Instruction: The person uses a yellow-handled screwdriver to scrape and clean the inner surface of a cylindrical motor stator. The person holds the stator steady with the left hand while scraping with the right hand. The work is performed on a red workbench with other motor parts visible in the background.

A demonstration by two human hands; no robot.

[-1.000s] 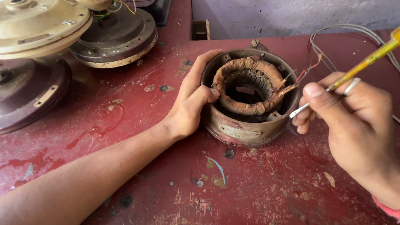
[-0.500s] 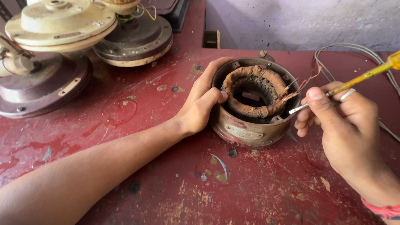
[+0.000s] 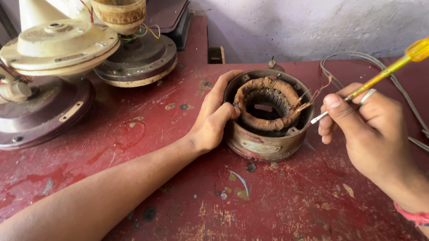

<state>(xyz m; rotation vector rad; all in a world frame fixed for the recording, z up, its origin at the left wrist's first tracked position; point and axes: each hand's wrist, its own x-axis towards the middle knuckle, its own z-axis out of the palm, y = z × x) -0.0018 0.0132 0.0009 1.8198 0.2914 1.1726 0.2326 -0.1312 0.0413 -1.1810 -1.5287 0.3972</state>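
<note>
The left hand (image 3: pixel 213 119) wraps the near-left side of the stator (image 3: pixel 267 116), palm against its metal shell and thumb hooked over the rim, touching the brown winding (image 3: pixel 267 96) inside. The stator sits upright on the red bench (image 3: pixel 278 207), between the two hands. The right hand (image 3: pixel 370 131) pinches a screwdriver (image 3: pixel 388 70) between thumb and fingers (a ring shows on one finger); its yellow handle points up and away to the right of the grip, and its metal tip lies just below-left of the thumb, close to the stator's right rim, where thin red leads (image 3: pixel 318 91) come off the winding. Behind the right hand grey cable (image 3: pixel 402 91) trails across the bench. Well to the left of the left hand stand fan bases (image 3: pixel 55 78), cream and dark.
</note>
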